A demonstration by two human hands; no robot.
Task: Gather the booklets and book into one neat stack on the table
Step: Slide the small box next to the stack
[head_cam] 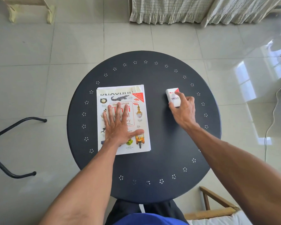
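A white illustrated book (137, 120) with a crocodile and a tuk-tuk on its cover lies on the left half of the round dark table (152, 168). It tops a stack of booklets (120, 88), whose edges stick out along the far side. My left hand (118, 125) rests flat on the cover, fingers spread. On the right half lies a small white and red booklet (173, 95) marked VESS. My right hand (182, 108) grips it, thumb on its near end and fingers over its right side.
A black metal chair frame (10, 135) stands on the tiled floor to the left. A wooden chair with a cushion (217, 211) is at the near right. A bed skirt (169, 12) hangs at the back, and a white cable (271, 120) runs along the right.
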